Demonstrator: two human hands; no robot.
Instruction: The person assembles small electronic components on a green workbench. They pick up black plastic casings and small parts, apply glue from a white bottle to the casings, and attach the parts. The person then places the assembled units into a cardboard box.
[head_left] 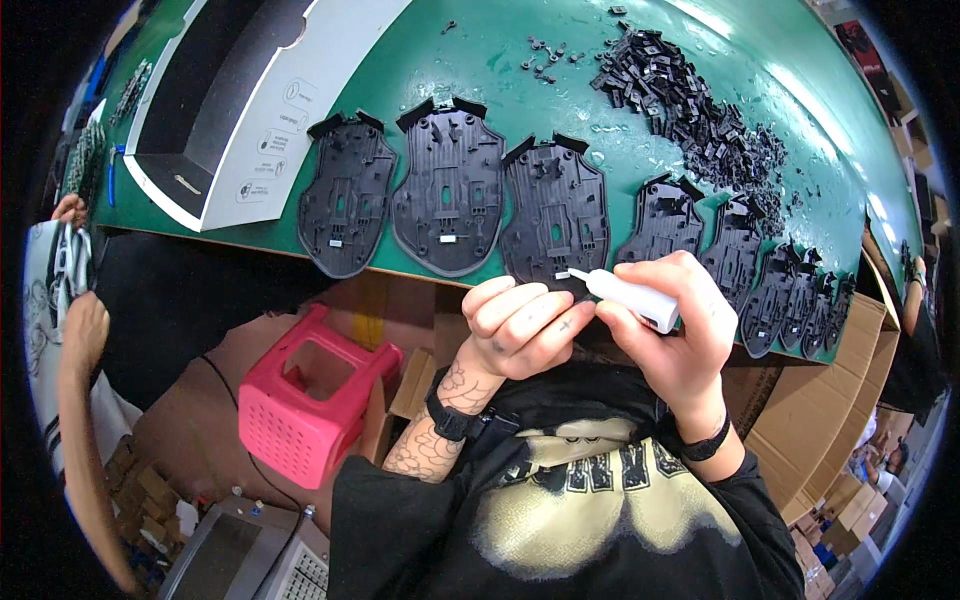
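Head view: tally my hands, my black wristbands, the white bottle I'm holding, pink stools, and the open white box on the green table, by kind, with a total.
Hands: 2 (left hand, right hand)
Wristbands: 2 (left band, right band)
Bottle: 1
Stool: 1
Box: 1
Total: 7

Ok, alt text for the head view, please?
A person's right hand holds a small white bottle, its nozzle near the curled left hand. Along the near edge of a green table lie black molded shells, with small black parts heaped beyond.
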